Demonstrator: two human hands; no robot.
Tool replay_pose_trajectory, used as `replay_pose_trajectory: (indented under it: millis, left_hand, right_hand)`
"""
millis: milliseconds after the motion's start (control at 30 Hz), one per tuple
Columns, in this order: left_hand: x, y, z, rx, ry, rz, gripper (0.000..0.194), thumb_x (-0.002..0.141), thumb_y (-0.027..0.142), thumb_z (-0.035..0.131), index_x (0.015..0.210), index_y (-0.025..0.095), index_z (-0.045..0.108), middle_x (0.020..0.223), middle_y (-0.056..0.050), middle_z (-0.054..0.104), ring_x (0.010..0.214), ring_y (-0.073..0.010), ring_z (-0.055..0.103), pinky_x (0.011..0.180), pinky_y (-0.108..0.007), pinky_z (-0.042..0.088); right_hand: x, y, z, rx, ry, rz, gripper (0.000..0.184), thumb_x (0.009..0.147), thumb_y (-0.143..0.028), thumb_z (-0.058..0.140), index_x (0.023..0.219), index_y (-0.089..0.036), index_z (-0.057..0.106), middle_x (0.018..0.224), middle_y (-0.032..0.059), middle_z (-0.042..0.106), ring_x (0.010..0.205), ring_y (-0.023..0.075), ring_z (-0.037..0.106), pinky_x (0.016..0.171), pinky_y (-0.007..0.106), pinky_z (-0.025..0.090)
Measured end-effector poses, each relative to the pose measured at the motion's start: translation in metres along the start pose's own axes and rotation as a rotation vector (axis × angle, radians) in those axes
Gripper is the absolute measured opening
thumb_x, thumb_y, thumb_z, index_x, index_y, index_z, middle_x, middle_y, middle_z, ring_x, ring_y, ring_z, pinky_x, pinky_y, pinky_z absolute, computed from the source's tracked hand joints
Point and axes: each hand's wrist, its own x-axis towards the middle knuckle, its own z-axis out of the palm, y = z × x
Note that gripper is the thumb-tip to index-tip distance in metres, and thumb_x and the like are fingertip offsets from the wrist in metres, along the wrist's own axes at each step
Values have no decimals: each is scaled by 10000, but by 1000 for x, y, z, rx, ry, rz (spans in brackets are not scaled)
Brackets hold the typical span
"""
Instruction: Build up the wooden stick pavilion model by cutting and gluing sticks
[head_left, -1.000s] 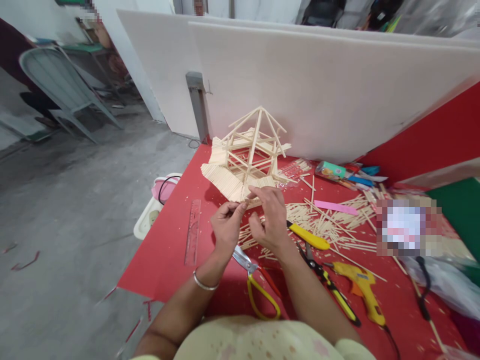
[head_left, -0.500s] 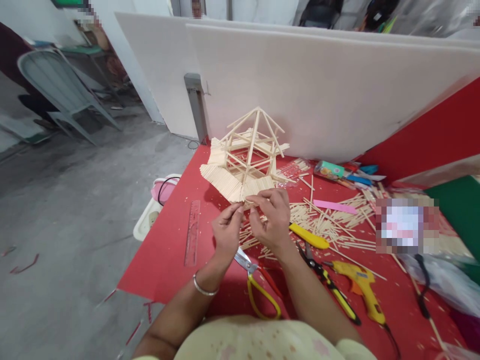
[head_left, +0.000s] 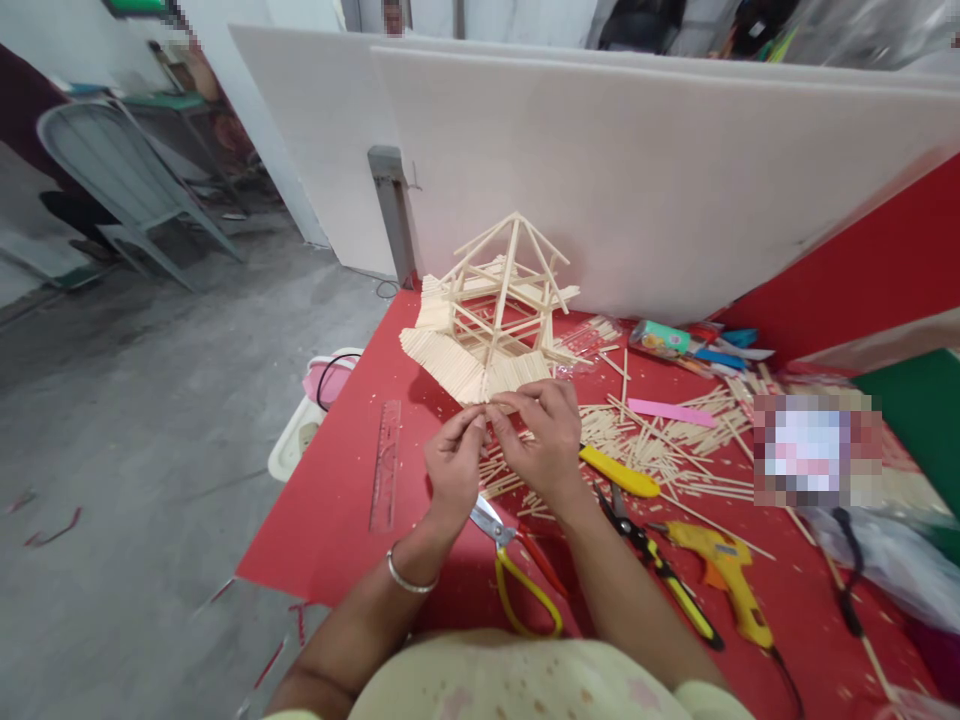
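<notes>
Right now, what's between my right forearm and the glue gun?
In the head view, a black-and-yellow hand tool lies on the red table between your right forearm and the glue gun.

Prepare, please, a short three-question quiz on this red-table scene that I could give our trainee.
1. Multiple choice: what colour is the strip among the loose sticks? a) green b) pink c) blue
2. True or false: in the picture, the glue gun lies right of the scissors.
3. Short answer: where are the left hand and right hand?

Key
1. b
2. True
3. Close together, by the near edge of the stick model.
</notes>
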Motion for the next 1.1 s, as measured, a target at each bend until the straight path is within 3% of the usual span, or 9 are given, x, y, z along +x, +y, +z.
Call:
replay_pose_trajectory:
  millis: [400, 600, 700, 833, 1000, 1100]
  left_hand:
    - [3, -13, -5, -7, -17, 37, 223, 847, 376, 715, 929, 170, 741, 717, -5, 646, 587, -92, 530, 558, -215, 443]
    - [0, -7, -6, 95, -18, 156, 218, 871, 380, 692, 877, 165, 723, 614, 30, 574, 553, -88, 499, 560, -218, 422]
    - [-2, 0, -5, 183, 2, 294, 203, 883, 362, 678, 874, 165, 726, 692, 1, 631, 633, -109, 561, 633, -242, 470]
    - [-1, 4, -5, 384, 70, 576, 172, 899, 328, 659, 875, 174, 729, 838, -43, 670, 802, -152, 627, 757, -296, 515]
    - [9, -3, -15, 688, 257, 910, 189, 888, 318, 682, 1013, 186, 737, 1199, -122, 610, 1154, -232, 580, 941, -391, 496]
    - [16, -11, -23, 806, 291, 1041, 248, 882, 307, 693, 1101, 197, 734, 1379, -153, 515, 1305, -281, 484, 1012, -442, 458]
  right_hand:
    - [1, 4, -4, 18, 13, 28, 42, 885, -220, 680, 924, -235, 679, 885, 27, 670, 902, 194, 582, 882, 395, 461]
    - [6, -11, -16, 96, 178, 131, 138, 955, -220, 552, 831, -212, 613, 815, 28, 654, 837, 183, 575, 836, 370, 446]
    - [8, -23, -16, 199, 314, 225, 157, 981, -231, 488, 1001, -210, 643, 945, 52, 677, 911, 182, 601, 841, 356, 472]
    - [2, -28, -6, 331, 452, 320, 223, 969, -263, 511, 1152, -219, 629, 1040, 65, 660, 934, 175, 610, 822, 337, 501]
    - [-8, -21, 9, 397, 488, 369, 201, 937, -261, 562, 1116, -220, 643, 944, 38, 639, 788, 146, 585, 694, 289, 487]
    - [-14, -19, 13, 376, 466, 367, 148, 925, -257, 578, 1047, -218, 654, 882, 25, 636, 742, 142, 563, 691, 294, 478]
